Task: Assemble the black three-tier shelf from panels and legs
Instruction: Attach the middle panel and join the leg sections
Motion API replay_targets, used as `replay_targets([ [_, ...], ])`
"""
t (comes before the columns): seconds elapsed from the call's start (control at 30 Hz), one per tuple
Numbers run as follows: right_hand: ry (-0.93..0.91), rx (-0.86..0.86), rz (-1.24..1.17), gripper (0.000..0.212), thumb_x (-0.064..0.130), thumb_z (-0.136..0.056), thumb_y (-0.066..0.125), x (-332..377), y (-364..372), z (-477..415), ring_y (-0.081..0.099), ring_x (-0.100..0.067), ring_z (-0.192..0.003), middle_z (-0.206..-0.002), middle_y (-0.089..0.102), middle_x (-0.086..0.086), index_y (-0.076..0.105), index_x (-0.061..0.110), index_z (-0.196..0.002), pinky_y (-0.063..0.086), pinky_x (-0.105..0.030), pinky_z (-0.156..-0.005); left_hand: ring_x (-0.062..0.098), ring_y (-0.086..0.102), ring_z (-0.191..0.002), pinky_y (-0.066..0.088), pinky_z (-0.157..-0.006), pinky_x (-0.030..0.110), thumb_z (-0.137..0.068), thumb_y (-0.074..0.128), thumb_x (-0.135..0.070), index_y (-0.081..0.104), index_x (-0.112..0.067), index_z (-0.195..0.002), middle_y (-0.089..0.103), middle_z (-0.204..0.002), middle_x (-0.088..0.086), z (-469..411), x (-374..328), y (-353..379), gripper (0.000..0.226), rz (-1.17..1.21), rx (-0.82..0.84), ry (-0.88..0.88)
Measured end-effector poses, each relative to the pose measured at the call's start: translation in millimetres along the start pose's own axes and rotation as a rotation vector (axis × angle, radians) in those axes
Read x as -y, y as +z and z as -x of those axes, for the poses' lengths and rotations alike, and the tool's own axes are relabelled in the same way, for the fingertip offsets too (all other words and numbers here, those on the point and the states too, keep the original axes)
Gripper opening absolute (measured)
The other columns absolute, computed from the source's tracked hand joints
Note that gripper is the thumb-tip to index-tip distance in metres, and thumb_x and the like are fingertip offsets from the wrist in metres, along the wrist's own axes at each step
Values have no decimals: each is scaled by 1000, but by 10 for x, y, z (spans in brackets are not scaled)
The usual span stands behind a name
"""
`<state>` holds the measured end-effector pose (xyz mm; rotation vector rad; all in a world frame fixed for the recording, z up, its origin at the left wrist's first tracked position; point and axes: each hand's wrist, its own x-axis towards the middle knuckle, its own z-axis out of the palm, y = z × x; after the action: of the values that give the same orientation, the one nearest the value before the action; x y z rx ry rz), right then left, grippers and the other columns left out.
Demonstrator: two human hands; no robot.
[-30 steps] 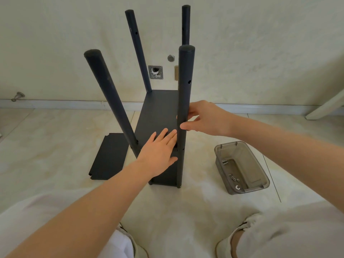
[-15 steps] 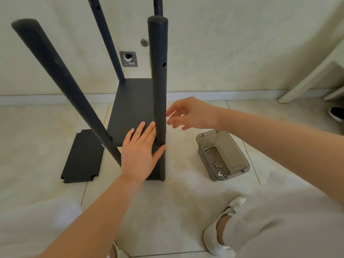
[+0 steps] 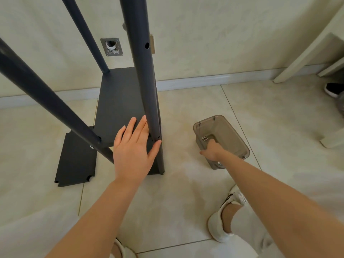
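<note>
Black panel, left grip: the left grip [image 3: 132, 151] lies flat on the raised panel [image 3: 119, 101], fingers straight and a little spread, thumb touching the front right leg [image 3: 143, 71]. It probably pins the panel level with that leg's lower hole [image 3: 158, 137].
Right grip: the right grip [image 3: 211, 149] dips into the smoky plastic box [image 3: 229, 131] on the floor [image 3: 186, 202]. The box wall hides the fingers, so I cannot tell whether they pinch anything; likely after a screw.
Frame: the half-built shelf stands by the wall, with the front left leg [image 3: 46, 105] and a rear leg [image 3: 85, 34] rising from the panel's corners.
Loose panel: the spare panel [image 3: 76, 159] lies flat on the floor just left of the frame, likely waiting as another tier.
Risk: lifting the palm early could let this corner drop out of line.
</note>
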<state>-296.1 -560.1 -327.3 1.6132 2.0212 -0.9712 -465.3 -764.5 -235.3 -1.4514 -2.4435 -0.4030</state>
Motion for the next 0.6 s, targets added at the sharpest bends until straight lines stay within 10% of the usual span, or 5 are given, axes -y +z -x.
replay_targets([
  [0.17,-16,1,-11,49,27,-99,55,-132,285,-65,54,-33,-102,-118,53,-15,39,-1,-136,43,-36,-77,29,42,-144,23,-118,42,-97,61,-47,62,-11,-136,57,-146,6,8,3,-9,53,6,5,0],
  [0.6,-207,58,231,57,25,-93,63,15,904,229,56,-37,-118,-133,54,-18,35,4,-139,50,-42,-93,30,41,-145,25,-119,45,-97,59,-47,60,-11,-138,56,-147,7,10,-44,-26,54,24,6,-19],
])
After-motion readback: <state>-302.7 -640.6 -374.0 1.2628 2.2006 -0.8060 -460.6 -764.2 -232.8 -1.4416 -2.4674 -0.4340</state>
